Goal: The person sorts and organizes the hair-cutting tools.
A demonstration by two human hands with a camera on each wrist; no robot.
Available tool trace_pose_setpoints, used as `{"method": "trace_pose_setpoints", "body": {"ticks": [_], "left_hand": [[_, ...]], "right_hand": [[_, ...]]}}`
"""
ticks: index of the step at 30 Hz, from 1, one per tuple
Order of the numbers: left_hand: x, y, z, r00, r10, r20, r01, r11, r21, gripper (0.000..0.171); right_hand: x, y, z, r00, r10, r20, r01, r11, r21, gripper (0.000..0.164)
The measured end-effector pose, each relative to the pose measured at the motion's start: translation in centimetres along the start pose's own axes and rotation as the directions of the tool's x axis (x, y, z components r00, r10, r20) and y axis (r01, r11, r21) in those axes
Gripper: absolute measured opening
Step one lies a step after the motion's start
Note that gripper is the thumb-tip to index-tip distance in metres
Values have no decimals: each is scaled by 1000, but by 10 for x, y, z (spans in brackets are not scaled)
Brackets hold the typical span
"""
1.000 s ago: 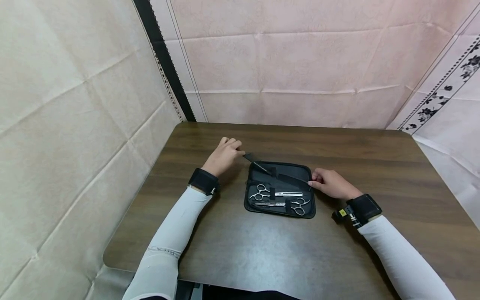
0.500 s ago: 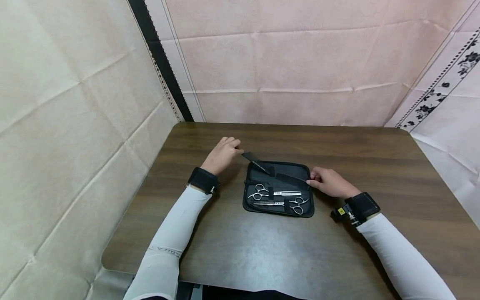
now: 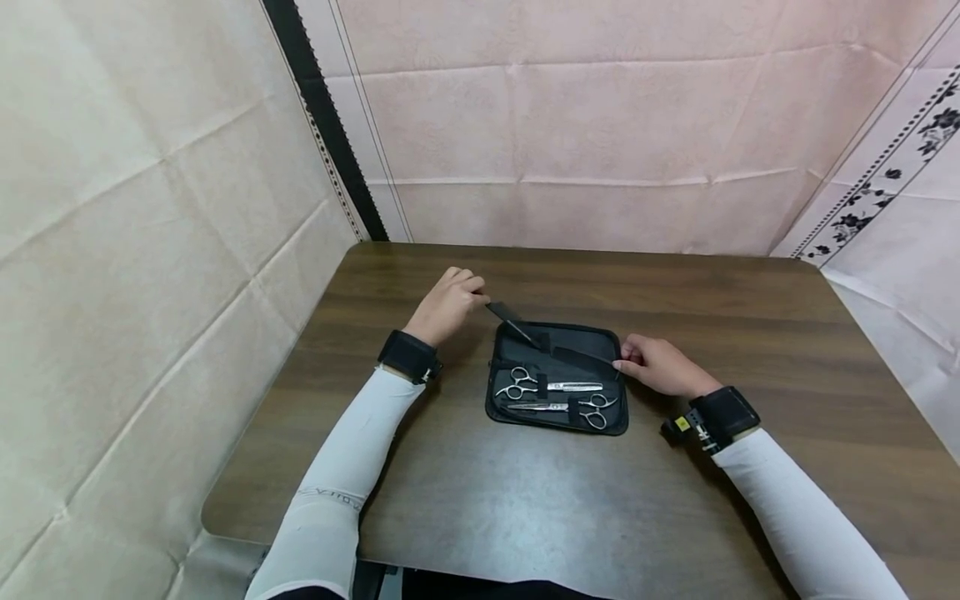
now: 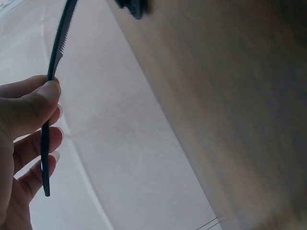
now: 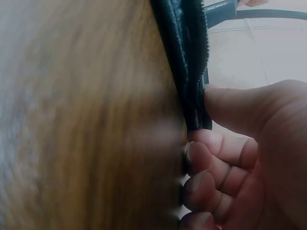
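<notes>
My left hand (image 3: pixel 450 304) pinches one end of a black comb (image 4: pixel 58 40) between thumb and forefinger; its teeth show in the left wrist view. The comb slants down to a black loop (image 3: pixel 544 341) on an opened black zip case (image 3: pixel 588 337). Right of the loop, a dark strip (image 3: pixel 581 357) lies across the case; whether it is the same comb I cannot tell. My right hand (image 3: pixel 663 364) pinches the case's right edge, beside the zipper teeth (image 5: pixel 207 43). Two pairs of silver scissors, upper (image 3: pixel 576 387) and lower (image 3: pixel 547 407), are strapped in the near half.
The case lies on a brown wood-grain table (image 3: pixel 487 492). Pale cloth (image 3: pixel 600 125) hangs behind the table, and more cloth (image 3: pixel 150 292) hangs at the left. Both wrists wear black straps (image 3: pixel 408 357) with small cameras.
My left hand has risen very slightly with the comb's end. The right hand keeps its hold on the case edge, and the scissors stay in place.
</notes>
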State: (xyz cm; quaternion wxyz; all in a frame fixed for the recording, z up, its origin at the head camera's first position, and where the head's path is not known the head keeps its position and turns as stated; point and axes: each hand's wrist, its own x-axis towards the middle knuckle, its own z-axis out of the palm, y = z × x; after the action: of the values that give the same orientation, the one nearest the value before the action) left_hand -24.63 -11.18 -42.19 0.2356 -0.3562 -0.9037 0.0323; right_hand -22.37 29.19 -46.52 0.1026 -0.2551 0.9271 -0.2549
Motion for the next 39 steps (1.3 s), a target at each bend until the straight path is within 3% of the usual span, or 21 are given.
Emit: {"method": "trace_pose_setpoints", "body": {"ticks": [8, 19, 24, 27, 30, 39], "left_hand": [[3, -1, 3, 1000, 4, -7, -4, 1000, 8, 22], [-6, -6, -1, 999, 38, 35, -35, 996, -77, 19], [-8, -2, -10, 991, -18, 132, 47, 976, -214, 21], [-7, 0, -15, 972, -54, 231, 125, 943, -307, 22], [-8, -1, -15, 948, -76, 308, 186, 920, -345, 20], [-10, -9, 1, 929, -107, 353, 258, 872, -417, 14]], "right_hand": [[-1, -1, -2, 1000, -3, 2, 3, 1000, 3, 19], [2, 2, 0, 1000, 0, -9, 0, 1000, 3, 18], [2, 1, 1, 1000, 2, -1, -2, 1000, 8, 19], [2, 1, 1, 1000, 11, -2, -11, 1000, 1, 19], [2, 1, 1, 1000, 1, -7, -1, 1000, -4, 20], [1, -2, 0, 1000, -7, -3, 7, 1000, 1, 20]]}}
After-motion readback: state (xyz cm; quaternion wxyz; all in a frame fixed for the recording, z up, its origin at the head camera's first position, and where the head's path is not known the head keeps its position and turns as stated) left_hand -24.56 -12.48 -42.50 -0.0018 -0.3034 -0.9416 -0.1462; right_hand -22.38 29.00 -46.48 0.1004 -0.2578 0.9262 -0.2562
